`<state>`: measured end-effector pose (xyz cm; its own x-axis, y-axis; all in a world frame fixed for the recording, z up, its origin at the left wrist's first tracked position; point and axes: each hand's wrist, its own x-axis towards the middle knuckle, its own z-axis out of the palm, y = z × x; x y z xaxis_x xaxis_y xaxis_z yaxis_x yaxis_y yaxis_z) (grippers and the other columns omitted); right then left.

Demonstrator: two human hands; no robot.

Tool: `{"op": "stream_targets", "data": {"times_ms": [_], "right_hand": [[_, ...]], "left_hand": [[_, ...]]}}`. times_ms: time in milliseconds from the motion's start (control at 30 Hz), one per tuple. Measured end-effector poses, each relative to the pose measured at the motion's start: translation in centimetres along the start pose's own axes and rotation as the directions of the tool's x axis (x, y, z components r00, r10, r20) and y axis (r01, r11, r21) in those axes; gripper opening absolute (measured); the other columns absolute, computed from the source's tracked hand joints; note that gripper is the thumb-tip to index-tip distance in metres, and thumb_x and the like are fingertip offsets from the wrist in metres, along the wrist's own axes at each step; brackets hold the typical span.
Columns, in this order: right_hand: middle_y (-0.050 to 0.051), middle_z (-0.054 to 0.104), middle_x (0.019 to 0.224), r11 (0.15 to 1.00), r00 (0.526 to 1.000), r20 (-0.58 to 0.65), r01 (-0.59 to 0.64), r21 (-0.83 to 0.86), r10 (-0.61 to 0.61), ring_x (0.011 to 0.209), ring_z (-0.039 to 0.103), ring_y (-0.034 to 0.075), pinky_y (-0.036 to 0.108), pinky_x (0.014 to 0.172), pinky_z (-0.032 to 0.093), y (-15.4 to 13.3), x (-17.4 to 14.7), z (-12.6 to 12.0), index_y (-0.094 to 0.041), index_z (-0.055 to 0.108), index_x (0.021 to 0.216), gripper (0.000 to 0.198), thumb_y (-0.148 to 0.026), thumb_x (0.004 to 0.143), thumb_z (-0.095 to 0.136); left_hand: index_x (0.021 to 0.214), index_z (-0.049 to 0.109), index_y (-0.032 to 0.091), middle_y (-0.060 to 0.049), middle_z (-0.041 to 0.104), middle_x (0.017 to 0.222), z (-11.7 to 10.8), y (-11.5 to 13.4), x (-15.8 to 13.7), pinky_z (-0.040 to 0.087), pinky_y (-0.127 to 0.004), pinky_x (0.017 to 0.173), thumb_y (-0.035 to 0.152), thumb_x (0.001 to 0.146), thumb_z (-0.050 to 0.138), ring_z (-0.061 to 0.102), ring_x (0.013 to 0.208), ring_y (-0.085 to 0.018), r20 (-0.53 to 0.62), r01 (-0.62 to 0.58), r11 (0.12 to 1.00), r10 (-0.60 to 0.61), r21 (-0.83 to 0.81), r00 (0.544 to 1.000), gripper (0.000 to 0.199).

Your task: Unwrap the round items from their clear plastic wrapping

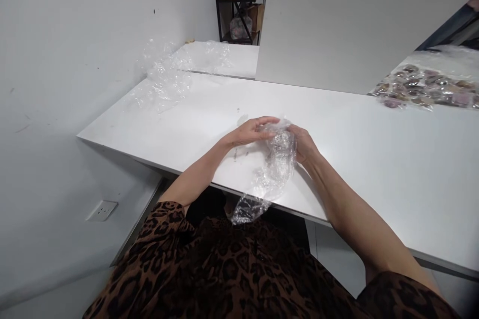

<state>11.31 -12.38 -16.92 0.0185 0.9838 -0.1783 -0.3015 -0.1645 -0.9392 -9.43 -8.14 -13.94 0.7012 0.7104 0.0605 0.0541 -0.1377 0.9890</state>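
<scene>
A crinkled bundle of clear plastic film (281, 157) is between my two hands over the white table. Its loose tail hangs past the table's front edge towards my lap. My left hand (251, 130) curves over the top left of the bundle, thumb and fingers closed on the film. On the other side, my right hand (305, 143) grips the upper right of the same film, its fingertips partly hidden behind it. Whether anything is wrapped inside cannot be made out through the glare.
More loose clear film (164, 77) lies at the table's far left, by the wall. Several small wrapped items (422, 87) are spread at the back right. A white panel (318, 25) rises behind the table (374, 159). A dark shelf rack (239, 5) with boxes stands beyond.
</scene>
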Motion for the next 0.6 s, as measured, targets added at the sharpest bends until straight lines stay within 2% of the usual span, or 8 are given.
{"op": "stream_targets", "data": {"times_ms": [67,133,233,300,333,400,500,600], "right_hand": [[0.002,0.069,0.071,0.999,0.999,-0.008,-0.044,0.024,0.044,0.061,0.061,0.017,0.033,0.059,0.056,-0.3,-0.4,0.4,-0.021,0.069,0.080,0.032,-0.045,0.070,0.089],[0.002,0.071,0.074,0.997,0.998,0.013,-0.065,0.034,0.065,0.064,0.063,0.016,0.033,0.062,0.058,-0.7,-0.8,0.6,-0.020,0.070,0.081,0.039,-0.046,0.065,0.094],[0.001,0.074,0.082,0.998,0.996,0.067,-0.054,0.011,0.053,0.069,0.067,0.016,0.031,0.066,0.060,-1.3,-1.2,0.6,-0.022,0.070,0.087,0.047,-0.039,0.056,0.101],[0.000,0.076,0.088,0.999,0.992,0.114,-0.043,-0.011,0.044,0.075,0.070,0.016,0.032,0.071,0.062,-1.5,-1.3,0.4,-0.023,0.070,0.094,0.052,-0.031,0.054,0.102],[0.001,0.077,0.091,0.999,0.991,0.131,-0.035,-0.020,0.038,0.078,0.072,0.017,0.032,0.074,0.063,-1.5,-1.3,0.2,-0.023,0.070,0.096,0.053,-0.028,0.054,0.101],[0.002,0.077,0.093,0.999,0.991,0.130,-0.009,-0.033,0.013,0.083,0.074,0.019,0.035,0.077,0.064,-1.3,-1.1,0.0,-0.023,0.070,0.097,0.053,-0.026,0.054,0.100],[0.002,0.077,0.089,0.999,0.996,0.070,0.049,-0.015,-0.048,0.083,0.074,0.021,0.036,0.075,0.065,-1.0,-0.7,-0.1,-0.023,0.069,0.090,0.051,-0.028,0.051,0.101],[0.000,0.074,0.084,0.994,0.995,0.016,0.101,0.032,-0.102,0.078,0.071,0.019,0.035,0.071,0.064,-0.7,-0.3,-0.1,-0.024,0.067,0.085,0.052,-0.030,0.048,0.103]], "left_hand": [[0.120,0.074,0.023,-0.011,0.073,0.116,0.2,-0.3,0.2,0.054,-0.035,0.089,0.041,0.086,0.081,0.069,0.100,-0.020,-0.060,0.061,0.992,-0.068,-0.107,0.996,0.039],[0.111,0.074,0.018,-0.007,0.071,0.097,0.3,-0.3,0.4,0.052,-0.029,0.073,0.036,0.090,0.076,0.065,0.080,-0.014,-0.175,0.098,0.974,-0.135,-0.206,0.975,0.027],[0.106,0.069,0.017,-0.003,0.066,0.084,0.4,0.1,0.8,0.046,-0.024,0.062,0.027,0.095,0.070,0.059,0.066,-0.009,-0.369,0.120,0.941,-0.238,-0.315,0.898,0.015],[0.105,0.063,0.018,0.000,0.062,0.080,0.4,0.4,0.9,0.046,-0.024,0.060,0.023,0.096,0.067,0.056,0.061,-0.009,-0.451,0.117,0.906,-0.311,-0.408,0.837,0.011],[0.105,0.060,0.019,0.000,0.062,0.079,0.3,0.5,0.9,0.047,-0.025,0.061,0.022,0.096,0.066,0.057,0.060,-0.009,-0.466,0.102,0.878,-0.342,-0.467,0.816,0.011],[0.106,0.056,0.021,-0.001,0.064,0.082,0.1,0.7,0.9,0.053,-0.028,0.066,0.024,0.097,0.066,0.061,0.064,-0.012,-0.448,0.061,0.804,-0.390,-0.591,0.805,0.014],[0.104,0.057,0.019,-0.008,0.068,0.087,-0.1,0.9,0.7,0.059,-0.031,0.077,0.031,0.094,0.073,0.067,0.077,-0.016,-0.387,0.027,0.714,-0.411,-0.700,0.825,0.022],[0.096,0.063,0.015,-0.011,0.069,0.085,-0.1,1.0,0.6,0.060,-0.031,0.079,0.027,0.091,0.079,0.068,0.077,-0.016,-0.278,0.121,0.719,-0.411,-0.684,0.868,0.021]]}}
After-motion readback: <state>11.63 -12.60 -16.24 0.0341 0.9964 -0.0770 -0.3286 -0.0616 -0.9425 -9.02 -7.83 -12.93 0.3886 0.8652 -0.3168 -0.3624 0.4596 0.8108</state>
